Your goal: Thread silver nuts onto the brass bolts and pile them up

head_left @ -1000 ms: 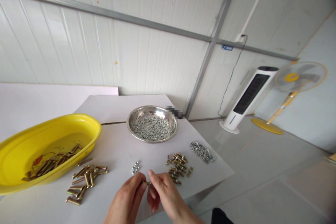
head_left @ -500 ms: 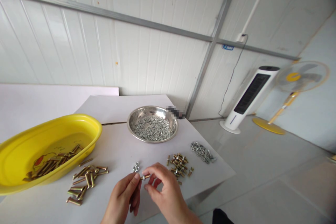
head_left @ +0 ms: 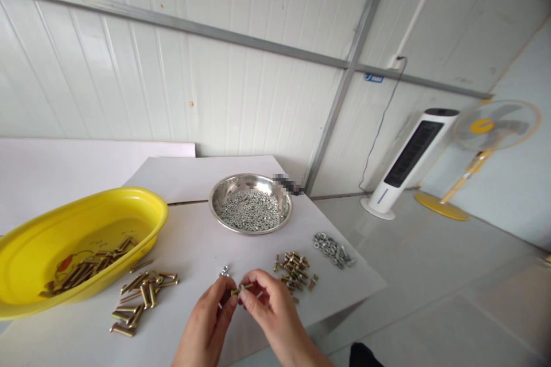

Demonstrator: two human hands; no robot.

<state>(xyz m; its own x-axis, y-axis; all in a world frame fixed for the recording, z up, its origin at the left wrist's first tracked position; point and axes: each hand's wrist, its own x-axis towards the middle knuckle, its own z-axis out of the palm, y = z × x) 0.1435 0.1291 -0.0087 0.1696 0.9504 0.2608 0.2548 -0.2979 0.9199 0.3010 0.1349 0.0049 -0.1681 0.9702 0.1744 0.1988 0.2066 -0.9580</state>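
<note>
Just above the table's front part, both hands meet at one brass-coloured bolt [head_left: 235, 292]. My left hand [head_left: 207, 315] is closed on it at the left side. From the right, the thumb and fingers of my right hand [head_left: 273, 307] pinch around a small silver nut [head_left: 242, 287] on its shank; the fingers hide part of both. Beyond my left fingertips lie a few loose nuts [head_left: 224, 270], partly covered by the hand. A pile of bolts with nuts on them [head_left: 296, 266] sits right of my right hand. Plain bolts [head_left: 146, 292] lie scattered to the left.
A yellow tub [head_left: 142, 200] with more bolts stands on the left of the white table [head_left: 189, 241]. Behind my hands is a steel bowl [head_left: 214, 215] of nuts. Silver rings or washers [head_left: 331, 249] lie near the right edge. A tower fan [head_left: 407, 166] and a yellow-based fan [head_left: 443, 206] stand on the floor.
My right hand's thumb and fingers have closed in on the nut and bolt. My left hand has turned and shifted slightly right, now covering more of the loose nuts.
</note>
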